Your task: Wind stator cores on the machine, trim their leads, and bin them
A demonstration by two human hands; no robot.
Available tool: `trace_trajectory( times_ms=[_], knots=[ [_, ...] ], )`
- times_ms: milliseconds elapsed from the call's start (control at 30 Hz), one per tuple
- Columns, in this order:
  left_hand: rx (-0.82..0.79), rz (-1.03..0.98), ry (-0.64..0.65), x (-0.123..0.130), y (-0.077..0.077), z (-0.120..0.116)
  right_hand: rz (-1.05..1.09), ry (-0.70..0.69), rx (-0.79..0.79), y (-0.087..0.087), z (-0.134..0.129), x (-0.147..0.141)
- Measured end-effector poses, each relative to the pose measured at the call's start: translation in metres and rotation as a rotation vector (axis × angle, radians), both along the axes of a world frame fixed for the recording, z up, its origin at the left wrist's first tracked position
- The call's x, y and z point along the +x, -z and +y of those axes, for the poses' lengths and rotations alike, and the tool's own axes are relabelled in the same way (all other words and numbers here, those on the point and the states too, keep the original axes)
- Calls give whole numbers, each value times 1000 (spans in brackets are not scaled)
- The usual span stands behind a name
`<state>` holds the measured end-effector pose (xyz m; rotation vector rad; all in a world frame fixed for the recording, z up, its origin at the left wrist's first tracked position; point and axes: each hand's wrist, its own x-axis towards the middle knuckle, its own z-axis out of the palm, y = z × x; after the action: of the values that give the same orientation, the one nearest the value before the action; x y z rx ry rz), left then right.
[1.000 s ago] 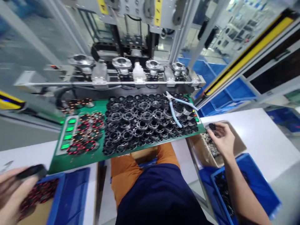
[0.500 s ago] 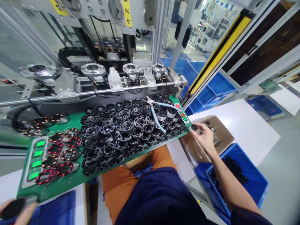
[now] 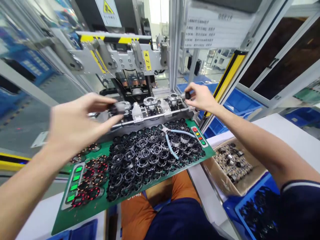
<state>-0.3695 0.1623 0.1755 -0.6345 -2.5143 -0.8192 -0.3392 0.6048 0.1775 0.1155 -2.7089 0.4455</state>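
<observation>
My left hand [image 3: 72,121], blurred, grips a motor stator core [image 3: 118,107] between thumb and fingers, in front of the machine's left-hand round metal holders. At the right end of that row, my right hand [image 3: 203,96] pinches another stator core [image 3: 186,95], dark with a silvery side, beside the rightmost round holder [image 3: 173,98]. The middle round holder [image 3: 150,102] stands between the hands. Below, many unwound black stator cores [image 3: 142,154] cover the green tabletop [image 3: 160,172]. Side cutters [image 3: 172,141] with light blue handles lie open on top of them.
Copper-wound stators [image 3: 96,180] sit at the left beside a panel of green-lit buttons [image 3: 74,183]. Another button panel [image 3: 200,136] is at the right. A cardboard box [image 3: 211,173] of stator cores and a blue bin [image 3: 240,213] of black parts stand further right.
My left hand has risen from the lower left to the holders with the stator core. My right hand has come up from the cardboard box to the rightmost holder. The view has tilted upward.
</observation>
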Motion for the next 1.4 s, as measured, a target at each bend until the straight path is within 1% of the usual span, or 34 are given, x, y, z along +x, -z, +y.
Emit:
trace_trajectory(
  times_ms=[33, 67, 100, 167, 233, 300, 367, 433, 500, 567, 700, 767, 833, 900, 933, 1000, 1100, 1167, 1200, 1233, 1267, 1333, 1400],
  knots=[
    [-51, 13, 84, -22, -9, 27, -15, -3, 29, -4, -1, -27],
    [-117, -15, 127, -44, -15, 54, -30, -6, 57, -5, -2, -51],
    [-175, -51, 162, -65, -17, 80, -47, -4, 86, -5, -2, -72],
    [-216, -78, 151, -103, -14, 120, -89, 16, 139, 0, -2, -106],
    [-244, -111, 134, -134, -1, 145, -143, 42, 181, 7, -1, -129],
    [-273, -147, 119, -157, 15, 155, -201, 47, 214, 12, 2, -145],
    [-301, -182, 120, -174, 29, 155, -240, 21, 234, 15, 7, -157],
    [-326, -212, 142, -187, 37, 151, -259, -24, 240, 16, 13, -165],
    [-354, -231, 169, -197, 41, 148, -276, -81, 239, 15, 19, -173],
    [-392, -242, 196, -205, 41, 150, -297, -137, 238, 14, 24, -181],
    [-487, -252, 228, -219, 37, 162, -340, -214, 245, 13, 30, -197],
    [-526, -266, 228, -223, 33, 168, -363, -239, 246, 12, 32, -207],
    [-557, -285, 234, -221, 29, 171, -385, -250, 245, 10, 35, -215],
    [-580, -278, 235, -209, 28, 170, -396, -245, 246, 10, 37, -217],
    [-587, -258, 231, -200, 30, 167, -392, -238, 249, 12, 37, -214],
    [-585, -196, 217, -176, 41, 161, -358, -212, 262, 22, 33, -200],
    [-568, -149, 225, -144, 68, 152, -268, -146, 295, 53, 20, -161],
    [-551, -159, 244, -133, 82, 152, -235, -99, 317, 73, 12, -136],
    [-540, -169, 254, -131, 84, 153, -244, -83, 330, 79, 10, -127],
    [-527, -182, 263, -131, 84, 153, -260, -73, 342, 80, 8, -120],
    [-510, -193, 272, -131, 81, 151, -281, -70, 354, 76, 6, -116],
    [-470, -211, 276, -128, 69, 136, -312, -80, 377, 58, -3, -108],
    [-393, -168, 278, -111, 53, 104, -280, -121, 388, 31, -22, -90]
  ],
)
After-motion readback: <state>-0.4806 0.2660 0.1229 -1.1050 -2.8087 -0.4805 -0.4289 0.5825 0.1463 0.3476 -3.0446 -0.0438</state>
